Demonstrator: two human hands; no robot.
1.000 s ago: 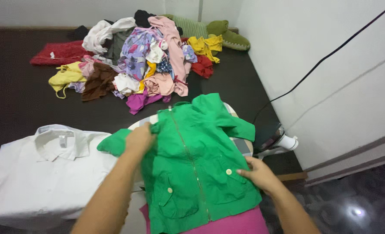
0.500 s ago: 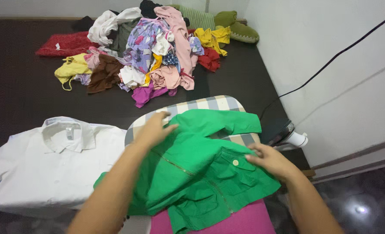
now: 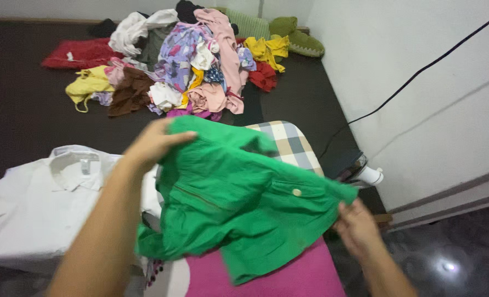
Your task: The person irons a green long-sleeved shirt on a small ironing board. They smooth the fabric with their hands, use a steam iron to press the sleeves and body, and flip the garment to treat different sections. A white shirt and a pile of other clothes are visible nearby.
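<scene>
A green zip jacket [image 3: 239, 198] with pale buttons hangs lifted above the checked ironing board [image 3: 291, 144]. My left hand [image 3: 152, 144] grips its upper edge near the collar, raised toward the left. My right hand [image 3: 359, 226] pinches the jacket's lower right corner near the board's edge. The jacket is bunched and tilted, and it covers most of the board.
A pink cloth [image 3: 288, 278] lies under the jacket at the near end. A white collared shirt [image 3: 46, 198] lies flat to the left. A heap of mixed clothes [image 3: 189, 66] sits on the dark surface behind. An iron [image 3: 365, 171] stands by the wall, its black cord running up it.
The jacket, lying flat on the board a second ago, has been gathered and lifted. My left hand rose and moved left with it; my right hand slid to the lower right corner.
</scene>
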